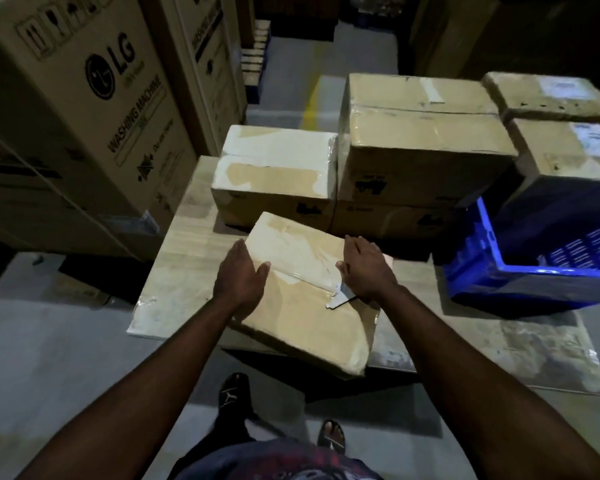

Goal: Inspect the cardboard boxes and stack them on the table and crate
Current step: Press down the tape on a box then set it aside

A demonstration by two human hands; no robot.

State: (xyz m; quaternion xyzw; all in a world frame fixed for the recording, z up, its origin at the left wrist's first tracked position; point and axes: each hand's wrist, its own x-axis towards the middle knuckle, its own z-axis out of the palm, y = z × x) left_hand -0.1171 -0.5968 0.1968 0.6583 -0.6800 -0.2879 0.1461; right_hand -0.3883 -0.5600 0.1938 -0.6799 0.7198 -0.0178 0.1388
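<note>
in the centre of the frame a flat cardboard box (305,306) juts tilted over the near edge of the wooden table (187,258). the left hand (241,271) and right hand (368,268) press it between them, fingers straight against its sides. taped boxes (423,133) stand stacked at the table's far side, and more boxes (568,150) sit on the blue crate (482,271) at right. this box seems mid-inspection, not yet stacked.
</note>
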